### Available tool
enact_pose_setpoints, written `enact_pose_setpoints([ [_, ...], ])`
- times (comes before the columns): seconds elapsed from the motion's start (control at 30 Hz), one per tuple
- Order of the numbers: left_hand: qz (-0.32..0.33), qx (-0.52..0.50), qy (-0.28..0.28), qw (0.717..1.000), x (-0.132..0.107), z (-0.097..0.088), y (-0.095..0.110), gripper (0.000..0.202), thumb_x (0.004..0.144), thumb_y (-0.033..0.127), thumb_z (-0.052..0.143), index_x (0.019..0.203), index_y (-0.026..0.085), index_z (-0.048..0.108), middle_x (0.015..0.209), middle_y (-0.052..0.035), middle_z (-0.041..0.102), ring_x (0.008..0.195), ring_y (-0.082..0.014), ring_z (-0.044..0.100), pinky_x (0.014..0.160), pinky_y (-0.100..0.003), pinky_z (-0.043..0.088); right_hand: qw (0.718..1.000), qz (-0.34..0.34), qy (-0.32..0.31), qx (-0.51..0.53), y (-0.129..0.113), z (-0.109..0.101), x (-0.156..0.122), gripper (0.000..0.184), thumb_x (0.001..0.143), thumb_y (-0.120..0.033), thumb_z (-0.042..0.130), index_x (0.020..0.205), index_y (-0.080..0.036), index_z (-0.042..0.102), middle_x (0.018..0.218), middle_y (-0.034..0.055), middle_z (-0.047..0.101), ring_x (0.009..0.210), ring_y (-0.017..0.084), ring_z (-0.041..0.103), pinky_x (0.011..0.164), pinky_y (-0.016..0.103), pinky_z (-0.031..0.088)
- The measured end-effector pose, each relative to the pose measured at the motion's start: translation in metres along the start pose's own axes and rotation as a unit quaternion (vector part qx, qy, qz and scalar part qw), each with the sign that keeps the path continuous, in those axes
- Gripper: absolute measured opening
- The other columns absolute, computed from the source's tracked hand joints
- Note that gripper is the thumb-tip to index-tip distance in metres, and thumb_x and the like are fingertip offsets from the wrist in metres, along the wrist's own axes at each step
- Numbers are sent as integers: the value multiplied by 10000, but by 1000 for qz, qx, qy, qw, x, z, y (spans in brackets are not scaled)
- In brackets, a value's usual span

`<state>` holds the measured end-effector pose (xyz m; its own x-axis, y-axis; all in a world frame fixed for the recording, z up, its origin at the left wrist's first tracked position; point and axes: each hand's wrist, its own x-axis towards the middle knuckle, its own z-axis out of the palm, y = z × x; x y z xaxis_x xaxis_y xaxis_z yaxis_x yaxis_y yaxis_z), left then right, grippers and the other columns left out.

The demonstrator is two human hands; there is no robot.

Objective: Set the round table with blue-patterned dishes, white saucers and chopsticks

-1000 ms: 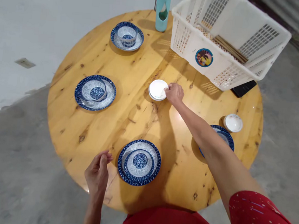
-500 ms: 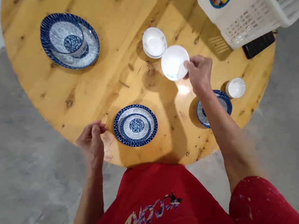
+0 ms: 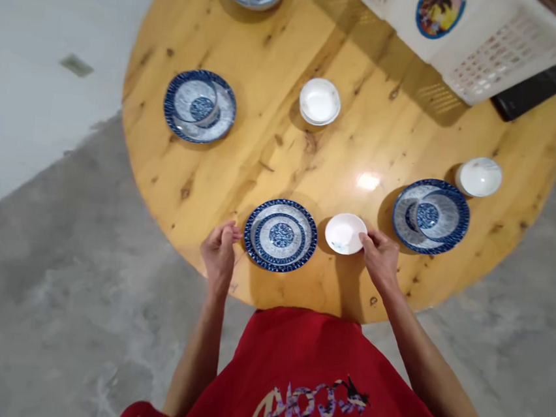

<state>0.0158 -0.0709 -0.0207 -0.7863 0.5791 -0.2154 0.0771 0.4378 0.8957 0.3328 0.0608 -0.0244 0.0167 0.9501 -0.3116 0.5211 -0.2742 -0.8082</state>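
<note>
Right hand (image 3: 382,256) pinches a white bowl (image 3: 344,233) by its rim; left hand (image 3: 220,247) curled closed, apparently empty. Bowl has come from central stack (image 3: 320,101) to just right of near plate (image 3: 277,268); fetching looks done. Counted: four blue plates (image 3: 225,113), each with patterned bowl (image 3: 281,235); another white bowl, far right (image 3: 480,177); one crate (image 3: 421,48); one phone (image 3: 530,93).

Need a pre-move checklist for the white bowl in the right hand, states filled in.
1. Right hand gripping bowl at rim: ok.
2. Opening faces up: ok.
3. Apart from near plate: ok, table shows between them.
4. Base down on the table: cannot tell.
5. Left hand off near plate: cannot tell, fingertips sit right by its edge.
6. Stack clear of both hands: ok.
</note>
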Motion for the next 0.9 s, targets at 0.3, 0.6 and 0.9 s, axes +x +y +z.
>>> enact_pose_setpoints([
  [0.3,-12,20,14,1000,-7,-10,-13,384,877,443,520,1005,134,709,825,-61,709,732,-157,680,701,-271,547,996,54,13,69,4,12,-12,267,726,-452,629,762,-192,673,703,30,639,616,199,583,519,326,522],
  [0.6,-42,19,28,999,-6,-11,-30,375,833,402,552,1010,116,716,792,-49,712,667,-138,665,679,-269,557,994,75,15,78,15,11,-23,291,736,-445,601,793,-169,674,715,30,638,604,179,578,519,298,518],
  [0.9,-44,3,42,998,-1,-4,-21,283,806,323,561,940,130,718,741,-17,695,623,-121,659,624,-240,546,997,56,12,54,18,12,-25,296,766,-429,552,825,-174,691,714,20,645,646,179,585,570,278,505],
])
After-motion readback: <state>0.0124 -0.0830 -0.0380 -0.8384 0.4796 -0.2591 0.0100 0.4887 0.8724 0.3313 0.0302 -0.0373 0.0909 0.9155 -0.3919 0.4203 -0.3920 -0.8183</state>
